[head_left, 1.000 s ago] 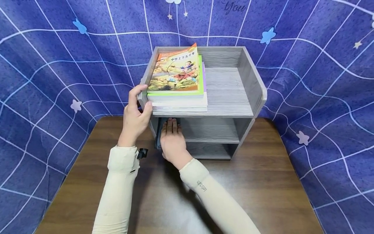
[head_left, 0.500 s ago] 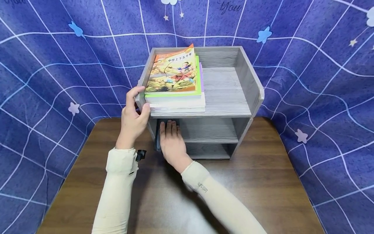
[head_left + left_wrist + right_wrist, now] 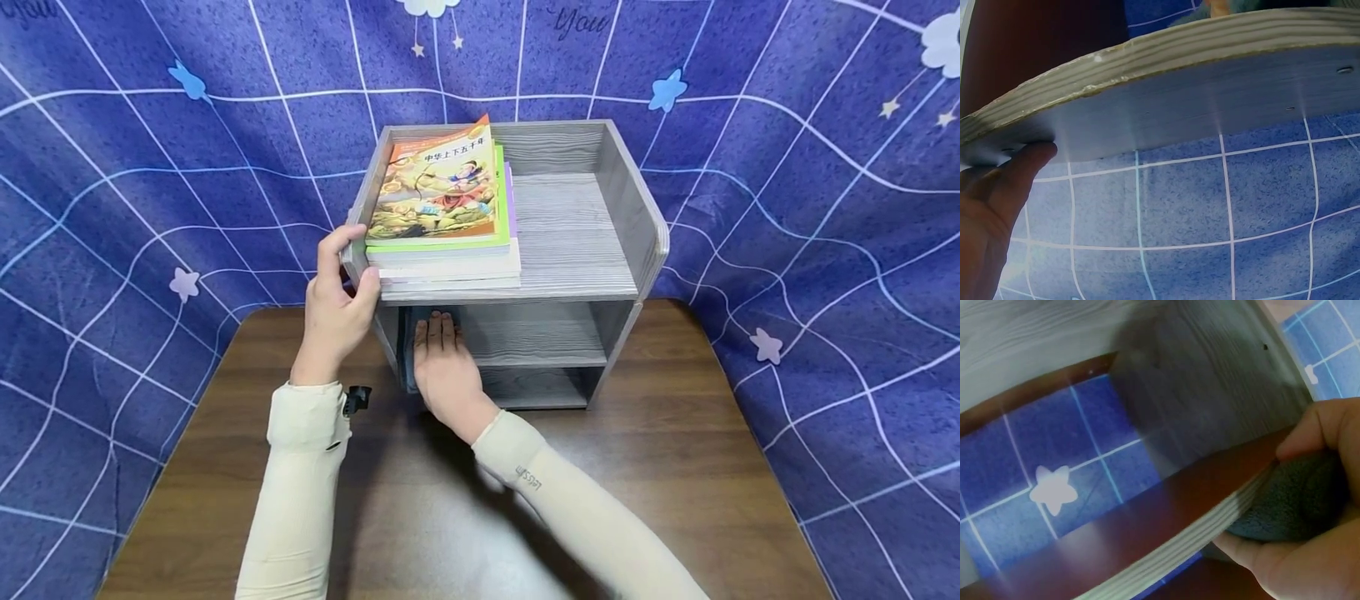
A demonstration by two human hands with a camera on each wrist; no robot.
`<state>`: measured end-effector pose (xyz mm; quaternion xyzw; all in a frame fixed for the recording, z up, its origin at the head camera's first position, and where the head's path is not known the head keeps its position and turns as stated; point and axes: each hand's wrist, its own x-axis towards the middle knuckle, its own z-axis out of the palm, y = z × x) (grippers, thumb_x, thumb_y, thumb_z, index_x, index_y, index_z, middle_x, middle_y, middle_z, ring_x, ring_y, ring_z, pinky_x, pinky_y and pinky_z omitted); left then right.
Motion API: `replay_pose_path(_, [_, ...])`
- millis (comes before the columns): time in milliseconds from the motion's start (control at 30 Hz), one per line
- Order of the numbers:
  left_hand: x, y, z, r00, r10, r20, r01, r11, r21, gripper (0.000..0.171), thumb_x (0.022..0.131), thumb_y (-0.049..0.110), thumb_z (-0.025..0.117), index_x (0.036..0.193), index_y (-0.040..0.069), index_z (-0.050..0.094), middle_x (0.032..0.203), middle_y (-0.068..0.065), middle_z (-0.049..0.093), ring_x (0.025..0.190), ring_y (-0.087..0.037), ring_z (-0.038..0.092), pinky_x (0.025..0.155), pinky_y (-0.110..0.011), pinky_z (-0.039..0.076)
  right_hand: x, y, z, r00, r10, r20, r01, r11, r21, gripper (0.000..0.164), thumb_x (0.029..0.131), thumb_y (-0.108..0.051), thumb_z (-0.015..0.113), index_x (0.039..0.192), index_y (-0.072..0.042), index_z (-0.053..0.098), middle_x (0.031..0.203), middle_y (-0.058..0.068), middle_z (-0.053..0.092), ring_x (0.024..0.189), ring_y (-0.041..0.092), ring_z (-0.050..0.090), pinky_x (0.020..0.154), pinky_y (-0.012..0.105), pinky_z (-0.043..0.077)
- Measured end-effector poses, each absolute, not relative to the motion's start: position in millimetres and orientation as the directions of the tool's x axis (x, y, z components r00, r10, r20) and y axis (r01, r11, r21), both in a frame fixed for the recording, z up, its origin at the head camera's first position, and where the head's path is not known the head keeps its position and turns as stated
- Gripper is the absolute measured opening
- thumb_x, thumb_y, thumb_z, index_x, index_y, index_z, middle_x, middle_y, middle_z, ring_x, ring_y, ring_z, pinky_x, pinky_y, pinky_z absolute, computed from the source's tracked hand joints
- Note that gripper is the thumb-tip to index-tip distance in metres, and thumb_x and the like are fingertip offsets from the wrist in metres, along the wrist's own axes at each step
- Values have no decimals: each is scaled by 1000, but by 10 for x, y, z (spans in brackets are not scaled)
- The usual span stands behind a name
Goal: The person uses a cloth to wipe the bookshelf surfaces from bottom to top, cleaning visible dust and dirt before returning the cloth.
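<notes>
A grey wood-grain desktop shelf (image 3: 570, 242) stands on the brown table. My left hand (image 3: 333, 312) grips the front of its left side panel (image 3: 1147, 103), thumb on the inner side and fingers outside. In the left wrist view, a finger (image 3: 1029, 165) lies against the panel's face. My right hand (image 3: 450, 371) reaches into the middle compartment's left side, holding a dark grey-blue cloth (image 3: 1297, 500). The right wrist view shows thumb and fingers bent around this cloth at a board's edge. Under the top shelf, the deeper part of the cloth is hidden.
A stack of books (image 3: 442, 196), topped by an orange illustrated cover, lies on the left of the top shelf, beside my left thumb. The wooden table (image 3: 637, 475) spreads around the shelf. A blue patterned curtain (image 3: 810, 208) hangs close behind and at both sides.
The head view has drifted slightly, moving the shelf and books left in frame. Relative to the shelf, my right hand has shifted a little right and outward. My left hand keeps its grip.
</notes>
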<state>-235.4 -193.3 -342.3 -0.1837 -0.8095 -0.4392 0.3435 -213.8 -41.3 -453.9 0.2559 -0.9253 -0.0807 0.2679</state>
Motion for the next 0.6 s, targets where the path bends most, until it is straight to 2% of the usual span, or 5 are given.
replay_pose_path(200, [-2360, -1946, -3430, -694, -1, 720, 602, 548, 581, 49, 94, 11, 58, 141, 20, 47, 127, -11, 65, 82, -25, 59, 71, -19, 43, -2133, -132, -4612, -666, -511, 543, -435, 858, 275, 44, 101, -11, 42, 141, 5, 53, 138, 27, 55, 129, 40, 53, 101, 40, 47])
replay_pose_path(433, [-2360, -1937, -3439, -687, 19, 726, 611, 555, 564, 50, 94, 10, 58, 141, 19, 47, 124, -13, 66, 81, -25, 60, 72, -18, 43, -2107, 342, -4675, -623, -480, 617, -444, 867, 226, 56, 100, -3, 15, 135, 7, 58, 133, 29, 58, 124, 42, 56, 97, 44, 50])
replay_pose_path(533, [-2362, -1939, -3435, -678, 22, 735, 619, 557, 554, 50, 93, 8, 58, 142, 18, 48, 121, -14, 67, 79, -24, 59, 71, -17, 43, -2104, 531, -4691, -623, -479, 618, -444, 867, 224, 53, 101, -3, 18, 135, 9, 56, 133, 30, 58, 124, 43, 56, 96, 45, 50])
replay_pose_path(600, [-2359, -1943, -3424, -673, 22, 739, 622, 557, 549, 51, 93, 7, 58, 142, 17, 48, 120, -13, 67, 78, -23, 58, 71, -17, 43, -2103, 659, -4691, -635, -481, 604, -440, 868, 229, 48, 100, -2, 26, 136, 10, 55, 134, 31, 57, 125, 44, 55, 95, 46, 50])
